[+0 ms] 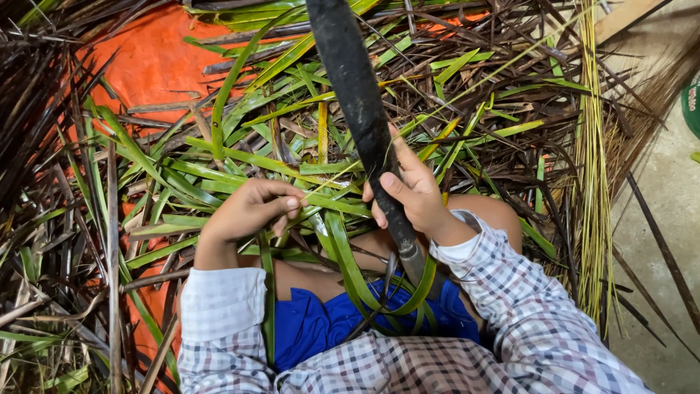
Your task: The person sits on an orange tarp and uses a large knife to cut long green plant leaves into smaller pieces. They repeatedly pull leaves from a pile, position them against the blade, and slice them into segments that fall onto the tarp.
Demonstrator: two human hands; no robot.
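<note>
My right hand [412, 191] grips a long dark blade [354, 87] that rises from my lap toward the top of the view. My left hand [251, 208] is closed on a thin green palm leaf strip [332, 201] that runs across to the blade. Further green leaf strips [350, 270] curl down over my lap and blue shorts [313, 325]. Both sleeves are checked and rolled back at the cuff.
A thick heap of green and dried brown palm leaves [219, 146] covers the ground in front. An orange tarp [153, 58] shows beneath it. A bundle of thin yellowish leaf ribs [594, 182] lies at the right, beside bare concrete floor [667, 197].
</note>
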